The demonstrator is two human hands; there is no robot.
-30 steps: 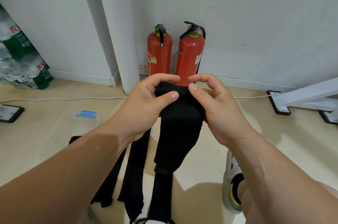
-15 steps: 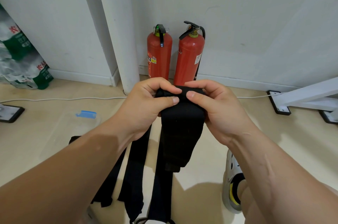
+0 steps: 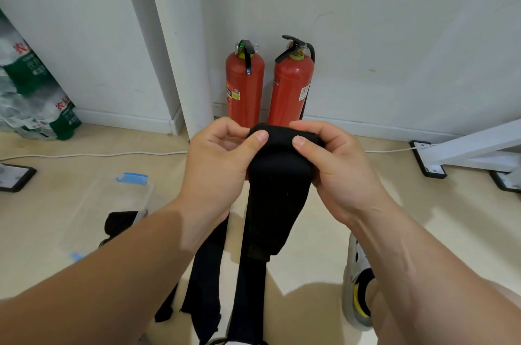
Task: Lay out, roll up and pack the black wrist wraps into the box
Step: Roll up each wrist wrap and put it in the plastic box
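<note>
A black roll (image 3: 120,222) lies at the clear box (image 3: 112,198) near corner. The left hand (image 3: 217,170) and right hand (image 3: 338,172) pinch the wrist wrap (image 3: 277,195) by its rolled top; it hangs straight down.

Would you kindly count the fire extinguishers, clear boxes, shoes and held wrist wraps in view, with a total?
Fire extinguishers: 2
Clear box: 1
Shoe: 1
Held wrist wrap: 1
Total: 5

Both hands, left hand (image 3: 217,167) and right hand (image 3: 335,172), pinch a black fabric wrist wrap (image 3: 277,192) (partly rolled) before two red cylindrical fire extinguishers (image 3: 244,88).
</note>
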